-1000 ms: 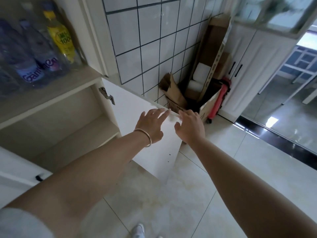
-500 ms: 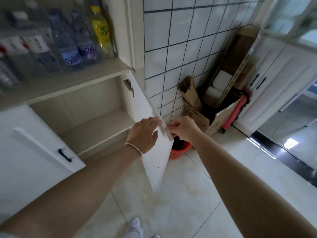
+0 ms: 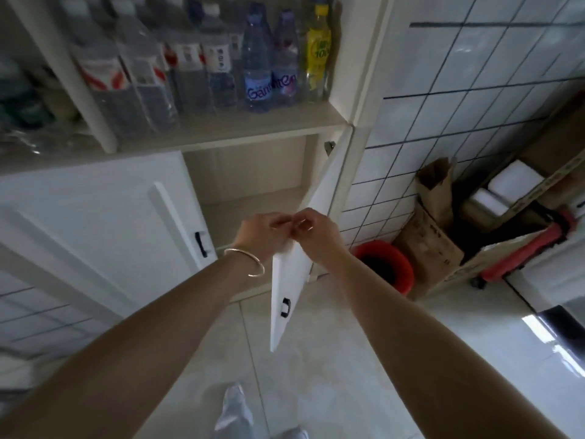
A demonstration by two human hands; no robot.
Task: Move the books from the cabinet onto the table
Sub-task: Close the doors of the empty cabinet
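Observation:
No books show in this view. The cabinet's lower compartment (image 3: 250,204) is bare inside, with a pale shelf. Its right door (image 3: 286,280), white with a small black handle, stands half open and edge-on to me. My left hand (image 3: 259,236), with a thin bangle on the wrist, and my right hand (image 3: 318,237) both pinch the door's top corner, fingers touching each other. The left door (image 3: 95,217) is closed or nearly so.
Several water bottles (image 3: 258,64) and a yellow bottle (image 3: 318,49) stand on the shelf above. A red bucket (image 3: 403,270) and a cardboard box (image 3: 427,245) of packing material sit on the tiled floor to the right. My shoe (image 3: 234,407) is below.
The right door has swung from wide open against the wall to half open, both hands moving left with its top corner. The view has turned left toward the cabinet.

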